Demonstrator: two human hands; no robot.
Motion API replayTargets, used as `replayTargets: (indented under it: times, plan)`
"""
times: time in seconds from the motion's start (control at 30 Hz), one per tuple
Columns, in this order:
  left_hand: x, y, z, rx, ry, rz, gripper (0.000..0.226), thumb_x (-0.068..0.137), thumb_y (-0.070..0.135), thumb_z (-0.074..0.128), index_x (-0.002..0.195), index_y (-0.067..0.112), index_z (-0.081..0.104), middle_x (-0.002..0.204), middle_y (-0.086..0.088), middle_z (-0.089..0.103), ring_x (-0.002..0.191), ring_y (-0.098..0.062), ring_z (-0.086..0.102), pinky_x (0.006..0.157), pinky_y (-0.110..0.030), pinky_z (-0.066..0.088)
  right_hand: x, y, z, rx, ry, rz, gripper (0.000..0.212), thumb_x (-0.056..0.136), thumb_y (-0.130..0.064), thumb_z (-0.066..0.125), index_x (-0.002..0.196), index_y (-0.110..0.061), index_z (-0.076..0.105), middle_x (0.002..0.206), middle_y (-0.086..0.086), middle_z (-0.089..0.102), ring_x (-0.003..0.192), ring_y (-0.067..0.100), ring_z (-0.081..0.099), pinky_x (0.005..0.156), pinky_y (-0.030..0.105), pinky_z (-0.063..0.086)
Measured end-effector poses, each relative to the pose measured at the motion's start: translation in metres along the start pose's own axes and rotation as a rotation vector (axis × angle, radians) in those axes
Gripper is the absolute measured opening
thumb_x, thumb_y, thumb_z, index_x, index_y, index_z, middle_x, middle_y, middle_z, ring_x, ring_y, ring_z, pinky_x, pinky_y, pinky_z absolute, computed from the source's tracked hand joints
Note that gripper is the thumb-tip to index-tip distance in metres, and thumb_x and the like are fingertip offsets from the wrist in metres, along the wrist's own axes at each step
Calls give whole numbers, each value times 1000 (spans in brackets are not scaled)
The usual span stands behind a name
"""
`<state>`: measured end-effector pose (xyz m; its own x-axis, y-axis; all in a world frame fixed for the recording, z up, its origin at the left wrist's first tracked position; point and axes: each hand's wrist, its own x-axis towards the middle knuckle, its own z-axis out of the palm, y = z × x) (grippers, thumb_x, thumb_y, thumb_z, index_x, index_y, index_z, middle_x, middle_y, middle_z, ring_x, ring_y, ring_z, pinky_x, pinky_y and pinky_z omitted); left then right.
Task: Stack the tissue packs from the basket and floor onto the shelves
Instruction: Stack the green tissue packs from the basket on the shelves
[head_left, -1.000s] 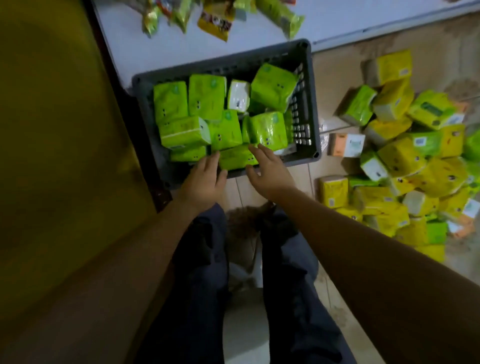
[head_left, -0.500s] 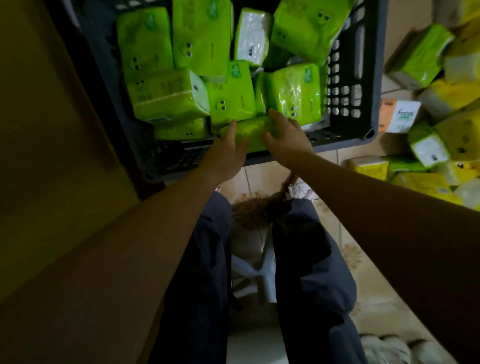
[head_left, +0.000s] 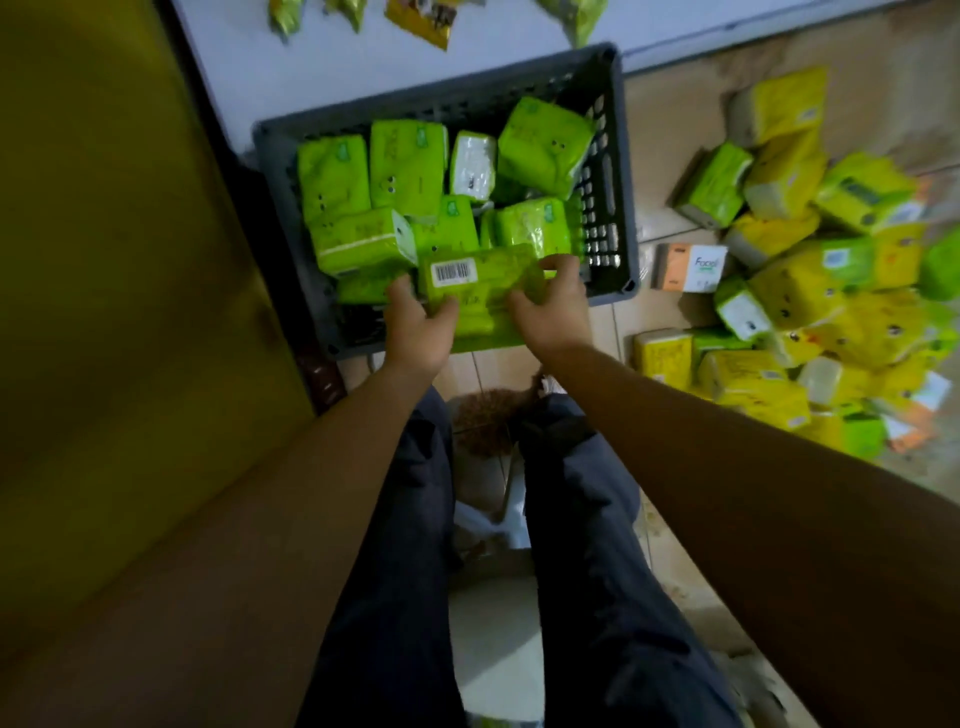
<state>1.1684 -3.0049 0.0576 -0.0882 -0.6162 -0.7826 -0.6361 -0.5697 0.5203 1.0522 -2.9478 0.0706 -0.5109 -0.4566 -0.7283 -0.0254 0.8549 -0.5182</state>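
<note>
Gripping one green tissue pack between them, left hand and right hand.

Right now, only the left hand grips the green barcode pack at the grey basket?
No: both hands grip it. In the head view the left hand and right hand each hold one end of the green barcode pack at the grey basket.
</note>
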Motion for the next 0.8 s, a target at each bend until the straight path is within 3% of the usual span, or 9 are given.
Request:
replayTargets:
  times: [0.13, 0.23, 0.3, 0.37, 0.47, 0.53, 0.63, 0.7, 0.8]
  plan:
    - [-68, 59, -39, 4, 18, 49, 27, 91, 12, 53, 116, 4, 60, 90, -4, 58, 85, -17, 53, 64, -23, 38, -60, -52, -46, 2, -78, -34, 67, 89, -22, 58, 144, -3, 25, 142, 16, 32, 129, 29, 37, 103, 34, 33]
    - [-123, 108, -66, 12, 63, 146, 50, 77, 30, 58, 118, 2, 59, 104, -13, 61, 92, -20, 54, 79, -27, 42, -108, -94, -86, 40, -59, -107, 61, 88, -24, 59, 140, -3, 34, 133, 16, 41, 123, 29, 43, 103, 35, 36]
    - [-158, 142, -81, -30, 71, 203, 50, 78, 27, 56, 121, 3, 57, 100, -10, 60, 86, -18, 52, 74, -27, 40, -137, -123, -112, 95, -38, -164, 55, 88, -23, 59, 136, -4, 40, 121, 12, 49, 111, 24, 48, 96, 35, 42]
    - [-188, 177, -96, -67, 87, 302, 36, 88, 6, 51, 124, 5, 55, 107, -9, 60, 89, -17, 53, 74, -25, 41, -164, -154, -137, 178, -7, -257, 38, 89, -17, 57, 124, -6, 47, 102, 6, 55, 96, 22, 52, 80, 33, 45]
    - [-227, 230, -114, -215, 104, 448, 34, 92, -6, 40, 122, 2, 53, 110, -4, 59, 90, -15, 56, 72, -15, 46, -193, -200, -174, 300, 48, -387, 29, 89, -14, 56, 117, -11, 49, 105, 8, 60, 98, 26, 57, 89, 43, 48]
    - [-247, 264, -132, -297, 171, 509, 29, 94, -4, 37, 115, 3, 56, 102, -8, 58, 92, -19, 54, 71, -20, 45, -210, -235, -201, 316, 82, -484, 20, 89, -18, 57, 107, -14, 51, 96, 1, 60, 95, 23, 56, 91, 42, 46]
    - [-274, 308, -160, -396, 279, 552, 22, 91, 11, 35, 87, 21, 54, 88, -8, 58, 79, -25, 55, 67, -33, 44, -239, -280, -236, 274, 114, -637, 20, 89, -31, 58, 93, -16, 46, 75, -6, 48, 81, 20, 51, 73, 33, 42]
    - [-294, 332, -174, -478, 325, 594, 24, 95, 15, 34, 80, 27, 47, 84, 3, 54, 75, -16, 51, 65, -32, 43, -255, -305, -253, 259, 99, -725, 30, 89, -33, 59, 104, -11, 44, 86, -2, 51, 84, 19, 51, 73, 29, 39]
    - [-315, 356, -188, -527, 340, 656, 17, 98, 30, 37, 83, 32, 44, 88, 6, 51, 91, -23, 51, 80, -42, 43, -275, -339, -266, 219, 82, -843, 56, 88, -34, 60, 134, -16, 35, 120, 8, 52, 105, 23, 53, 89, 38, 46]
